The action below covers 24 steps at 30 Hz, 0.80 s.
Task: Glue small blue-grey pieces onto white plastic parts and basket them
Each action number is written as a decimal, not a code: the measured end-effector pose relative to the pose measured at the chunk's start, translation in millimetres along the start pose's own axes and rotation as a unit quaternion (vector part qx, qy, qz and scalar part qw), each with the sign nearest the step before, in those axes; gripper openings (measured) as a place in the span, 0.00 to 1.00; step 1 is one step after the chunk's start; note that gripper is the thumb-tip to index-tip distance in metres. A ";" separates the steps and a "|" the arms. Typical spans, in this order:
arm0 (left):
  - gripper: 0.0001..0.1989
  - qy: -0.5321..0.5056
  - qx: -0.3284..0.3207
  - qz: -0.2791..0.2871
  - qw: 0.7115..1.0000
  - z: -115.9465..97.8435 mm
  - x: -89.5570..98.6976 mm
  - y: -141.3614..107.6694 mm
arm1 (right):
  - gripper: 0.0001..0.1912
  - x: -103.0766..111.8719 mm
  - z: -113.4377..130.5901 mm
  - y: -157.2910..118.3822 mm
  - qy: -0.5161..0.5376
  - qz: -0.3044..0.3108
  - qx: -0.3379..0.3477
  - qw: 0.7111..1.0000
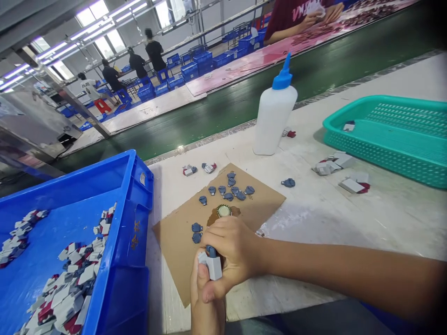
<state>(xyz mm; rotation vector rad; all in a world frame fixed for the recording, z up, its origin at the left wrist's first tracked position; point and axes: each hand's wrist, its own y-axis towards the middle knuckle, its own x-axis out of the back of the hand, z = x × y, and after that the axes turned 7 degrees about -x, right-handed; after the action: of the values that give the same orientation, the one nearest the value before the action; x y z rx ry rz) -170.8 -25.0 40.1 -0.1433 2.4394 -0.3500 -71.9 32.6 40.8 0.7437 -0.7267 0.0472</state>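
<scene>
My left hand (199,289) and my right hand (237,244) meet over the near edge of a brown cardboard sheet (178,260). Between them they pinch a light grey toy robot arm piece (215,268) with a dark blue fist-shaped part (211,251) at its top. The fingers of both hands partly cover the piece. Beyond my knuckles a bottle cap (224,211) sits in a brown wet patch on the cardboard. Several loose dark blue fists (228,197) lie on the sheet, and another blue fist (288,183) rests on the table to the right.
A blue crate (134,204) on the left holds many grey and red pieces. A white glue bottle (274,118) stands upright beyond the cardboard. Grey pieces (328,165) lie near a green basket (384,160). Past the green conveyor belt (223,104), a person (296,23) handles something white.
</scene>
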 end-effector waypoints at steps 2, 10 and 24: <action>0.15 -0.028 -0.005 -0.014 0.999 -1.3 -3.9 -1.9 | 0.40 -0.6 -1.1 -0.8 0.021 0.024 -0.007 0.999; 0.14 0.008 -0.073 0.009 0.997 7.3 -2.1 -4.0 | 0.20 33.7 6.6 7.8 0.269 0.224 -0.111 0.930; 0.17 0.058 -0.115 0.050 0.990 12.7 0.0 -2.7 | 0.18 30.0 2.2 3.1 0.331 0.197 -0.065 0.920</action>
<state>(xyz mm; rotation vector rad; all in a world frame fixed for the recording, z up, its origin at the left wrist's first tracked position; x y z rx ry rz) -162.8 -30.3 31.4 -0.1027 2.5855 -0.0321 -51.3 27.3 62.3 0.3993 -0.2127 0.5878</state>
